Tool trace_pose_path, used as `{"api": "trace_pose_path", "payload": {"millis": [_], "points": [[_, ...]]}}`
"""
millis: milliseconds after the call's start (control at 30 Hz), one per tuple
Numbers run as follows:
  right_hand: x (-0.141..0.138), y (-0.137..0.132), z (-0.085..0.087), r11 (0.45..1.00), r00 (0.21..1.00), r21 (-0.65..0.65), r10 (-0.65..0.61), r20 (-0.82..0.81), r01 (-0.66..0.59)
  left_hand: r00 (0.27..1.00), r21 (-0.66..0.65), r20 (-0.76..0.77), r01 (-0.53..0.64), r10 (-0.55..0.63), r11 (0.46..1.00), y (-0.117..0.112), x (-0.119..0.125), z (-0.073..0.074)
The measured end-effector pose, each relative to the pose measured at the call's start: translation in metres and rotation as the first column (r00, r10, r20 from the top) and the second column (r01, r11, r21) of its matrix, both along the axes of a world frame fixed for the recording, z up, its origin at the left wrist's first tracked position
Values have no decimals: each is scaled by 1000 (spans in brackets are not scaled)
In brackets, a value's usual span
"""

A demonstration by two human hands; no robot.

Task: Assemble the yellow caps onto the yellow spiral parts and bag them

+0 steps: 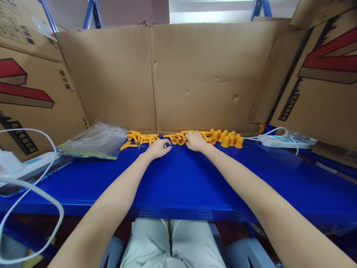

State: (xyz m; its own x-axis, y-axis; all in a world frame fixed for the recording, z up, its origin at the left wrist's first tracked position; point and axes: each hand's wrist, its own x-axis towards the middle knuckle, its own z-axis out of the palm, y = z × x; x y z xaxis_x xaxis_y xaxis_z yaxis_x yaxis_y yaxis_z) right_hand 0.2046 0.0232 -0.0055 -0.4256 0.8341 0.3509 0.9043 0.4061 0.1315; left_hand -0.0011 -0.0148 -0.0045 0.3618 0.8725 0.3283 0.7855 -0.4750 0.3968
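Both bare forearms of the seated person stretch across a smooth, glossy blue table [178, 186] toward a row of yellow-orange plastic parts lined along the foot of a creased cardboard wall [195, 74]. The left hand [158, 148] lies palm down with fingers loosely curled, its fingertips just beside the nearest tubes; whether anything is pinched under them cannot be told. The right hand [195, 141] rests among the parts, fingers bent over the middle of the row and touching them, though the grip is hidden by the knuckles and no held piece can be made out. The parts fall into three groups: curved tubes [139, 138], thin and elbow-shaped, at the left; short sockets [178, 140] with round open mouths between the two hands; and flared caps [230, 139], bell-shaped and standing upright in a tight cluster, at the right. A small chain seems to lie by the tubes, too small to be sure. Left of the tubes lies a crumpled clear bag [96, 140], flat on the table. A white power strip [281, 140] with looping cable sits at the far right, another strip [25, 165] at the left edge. Printed cartons [329, 74] of matte brown board flank both sides.
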Motion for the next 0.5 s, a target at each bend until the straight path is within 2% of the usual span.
{"api": "trace_pose_path", "payload": {"millis": [133,267,367,500], "points": [[2,8,2,996,989,-90,-9,-147,-5,1000,-14,-1,-11,11,1000,-1,0,0],[22,16,17,994,935,-107,-67,-347,31,1000,-11,-11,-11,11,1000,-1,0,0],[54,13,27,978,900,-72,-210,-382,197,1000,-8,-21,-8,8,1000,0,1,1],[99,-4,21,861,823,-42,-498,-272,507,999,-2,-52,-9,9,1000,0,1,1]]}}
